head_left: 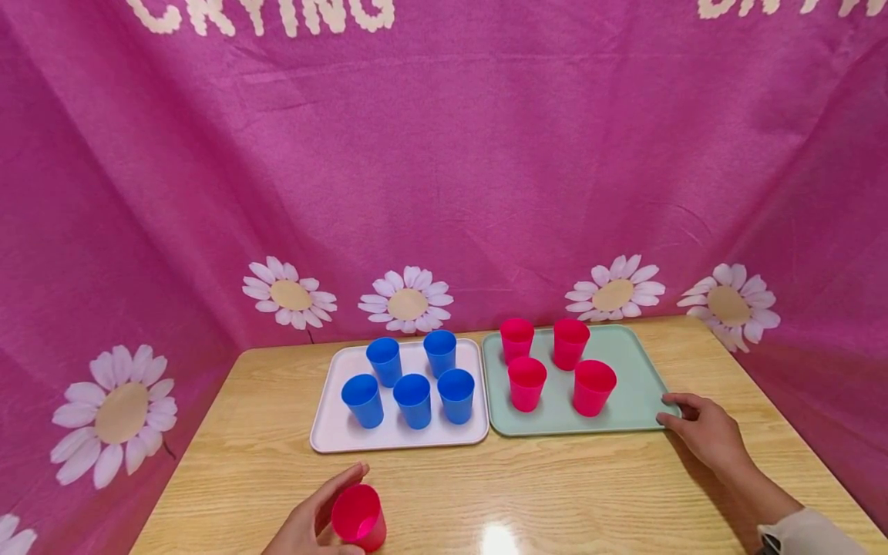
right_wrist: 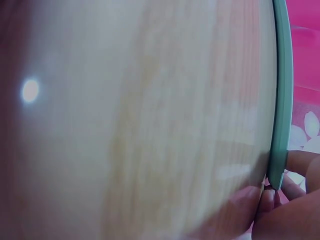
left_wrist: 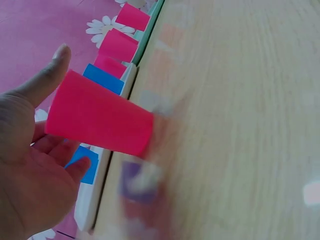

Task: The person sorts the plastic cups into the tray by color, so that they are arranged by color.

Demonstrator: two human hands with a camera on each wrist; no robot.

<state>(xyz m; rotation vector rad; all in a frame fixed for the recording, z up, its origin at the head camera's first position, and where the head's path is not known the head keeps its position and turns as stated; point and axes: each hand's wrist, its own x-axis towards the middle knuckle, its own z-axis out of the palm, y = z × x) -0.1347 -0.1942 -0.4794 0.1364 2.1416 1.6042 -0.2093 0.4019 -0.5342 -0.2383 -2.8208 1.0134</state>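
In the head view a red cup (head_left: pixel 359 518) stands on the table at the front, to the left of the middle. My left hand (head_left: pixel 312 518) is around it, with thumb and fingers spread wider than the cup. The left wrist view shows the same red cup (left_wrist: pixel 100 115) between the raised thumb and the loose fingers of my left hand (left_wrist: pixel 35 185). At the near right corner of the green tray (head_left: pixel 641 385), my right hand (head_left: pixel 708 435) pinches the rim. In the right wrist view its fingers (right_wrist: pixel 301 161) lie on either side of the green tray's edge (right_wrist: pixel 283 100).
On the white tray (head_left: pixel 333 420) stand several blue cups (head_left: pixel 414 405). Several red cups (head_left: pixel 593 391) stand on the green tray, mostly toward its left. Both trays lie side by side at the table's (head_left: pixel 527 486) back, before a pink cloth (head_left: pixel 444 177) with daisies.
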